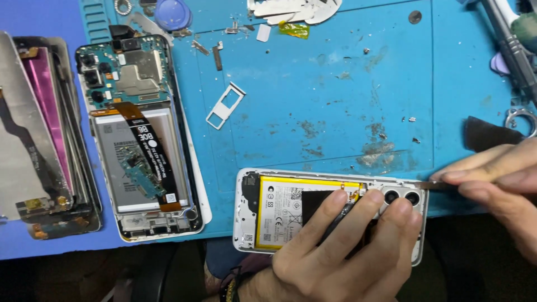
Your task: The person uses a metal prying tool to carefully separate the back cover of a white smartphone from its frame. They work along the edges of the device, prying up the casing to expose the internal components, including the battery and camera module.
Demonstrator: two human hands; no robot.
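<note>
An opened phone (263, 193) with a white frame lies sideways at the mat's near edge, its yellow-edged battery (285, 210) exposed. My left hand (341, 251) presses down on it, fingers spread over the battery and near the two camera lenses (401, 197). My right hand (498, 182) comes in from the right, pinching a thin metal pry tool (432, 184) whose tip touches the phone's top right corner.
A second opened phone (140, 140) with a bare circuit board lies upright at the left on the blue mat (335, 100). Stacked screen panels (39, 128) sit further left. A SIM tray (225, 105), small screws, metal scraps and tools lie scattered about.
</note>
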